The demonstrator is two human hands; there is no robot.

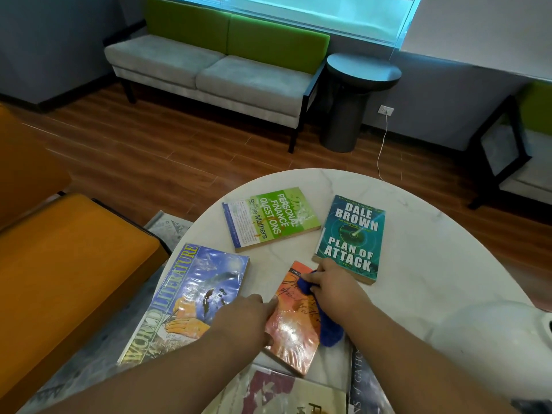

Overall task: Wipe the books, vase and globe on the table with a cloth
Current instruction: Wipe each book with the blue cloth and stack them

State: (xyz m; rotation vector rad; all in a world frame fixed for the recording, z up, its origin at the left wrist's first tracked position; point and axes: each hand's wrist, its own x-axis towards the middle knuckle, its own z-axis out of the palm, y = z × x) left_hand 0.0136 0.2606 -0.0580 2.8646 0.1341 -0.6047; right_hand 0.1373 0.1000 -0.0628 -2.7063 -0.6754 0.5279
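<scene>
My right grip (330, 286) is closed on the blue cloth (327, 327), pressing it onto the orange paperback (294, 327) that lies at six o'clock on the white marble desk (433, 249). My left grip (245, 316) holds nothing; its fingertips rest flat on that book's left edge. "World Literature" (191, 300) lies at eight o'clock, overhanging the rim. The green finance book (270, 219) sits at eleven, "Plan of Attack" (351, 239) at one. Two more books (280, 392) lie along the near edge.
</scene>
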